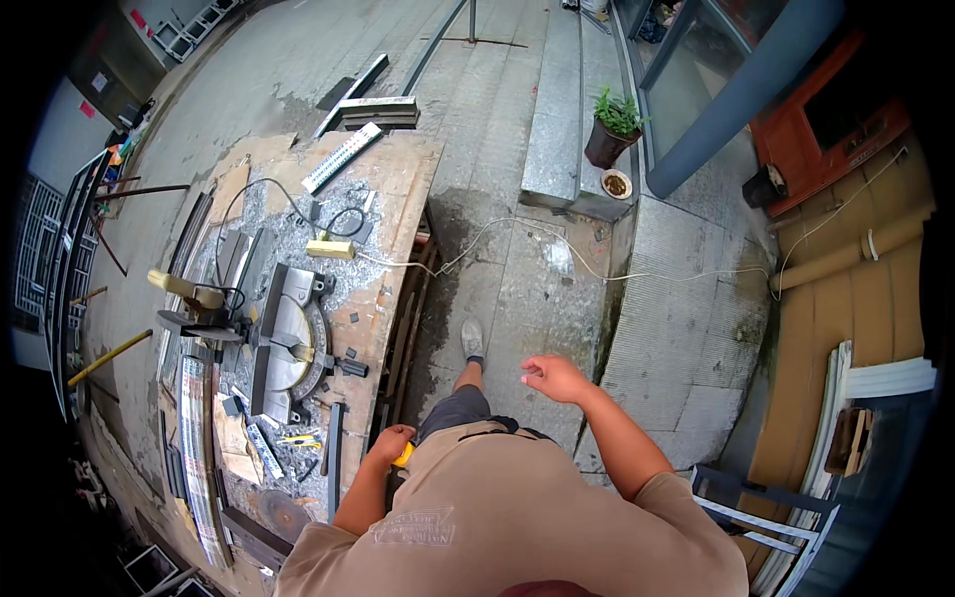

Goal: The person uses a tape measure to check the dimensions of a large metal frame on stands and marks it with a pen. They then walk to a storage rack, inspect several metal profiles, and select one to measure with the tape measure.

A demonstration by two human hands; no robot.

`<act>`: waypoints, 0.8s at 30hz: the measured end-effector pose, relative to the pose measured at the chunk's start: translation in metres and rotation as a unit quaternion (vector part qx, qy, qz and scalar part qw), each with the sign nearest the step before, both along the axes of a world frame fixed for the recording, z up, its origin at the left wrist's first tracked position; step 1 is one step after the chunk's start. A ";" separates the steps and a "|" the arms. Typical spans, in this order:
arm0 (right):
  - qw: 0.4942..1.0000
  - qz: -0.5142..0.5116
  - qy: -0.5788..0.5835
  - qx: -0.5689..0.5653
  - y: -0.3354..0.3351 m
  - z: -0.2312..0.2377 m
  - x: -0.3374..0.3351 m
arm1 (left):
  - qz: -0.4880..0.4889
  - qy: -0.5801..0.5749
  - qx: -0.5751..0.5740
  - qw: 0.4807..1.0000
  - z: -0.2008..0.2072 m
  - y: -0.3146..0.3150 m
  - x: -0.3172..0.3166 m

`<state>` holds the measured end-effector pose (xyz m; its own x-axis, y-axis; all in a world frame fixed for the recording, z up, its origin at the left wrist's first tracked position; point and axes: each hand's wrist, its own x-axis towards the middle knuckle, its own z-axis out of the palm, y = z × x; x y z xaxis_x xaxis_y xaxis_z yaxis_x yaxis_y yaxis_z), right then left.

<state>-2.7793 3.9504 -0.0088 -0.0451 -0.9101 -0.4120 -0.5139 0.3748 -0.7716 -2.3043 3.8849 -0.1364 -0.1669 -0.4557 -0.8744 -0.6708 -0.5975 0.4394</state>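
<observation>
My left hand [393,444] is at my left hip, beside the workbench edge, with its fingers closed on what looks like a yellow tape measure [403,455], partly hidden by the hand and my shirt. My right hand [557,379] hangs in the air in front of my right side, fingers loosely bent and thumb apart, holding nothing. To my left, a miter saw [288,343] stands on a wooden workbench [406,204] strewn with metal shavings. Several metal profiles [202,438] lie along the bench, and a yellow-handled tool [298,440] rests near the saw.
A yellowish power strip [330,249] sits on the bench; its pale cable [517,221] crosses the floor toward the right wall. Stone steps [552,139] carry a potted plant [615,129] and a bowl [616,184]. A metal frame [766,517] stands behind on my right.
</observation>
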 end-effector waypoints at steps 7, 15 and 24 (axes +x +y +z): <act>0.913 0.175 0.318 0.185 0.118 -0.163 -0.182 | -0.045 0.077 0.015 0.996 -0.031 -0.181 -0.152; 0.695 -0.544 -0.267 0.386 0.141 -0.177 -0.250 | -0.119 0.096 -0.147 0.977 0.079 -0.417 -0.332; 0.958 0.163 0.158 0.176 -0.126 -0.233 -0.392 | -0.100 0.062 -0.096 0.988 0.078 -0.553 -0.483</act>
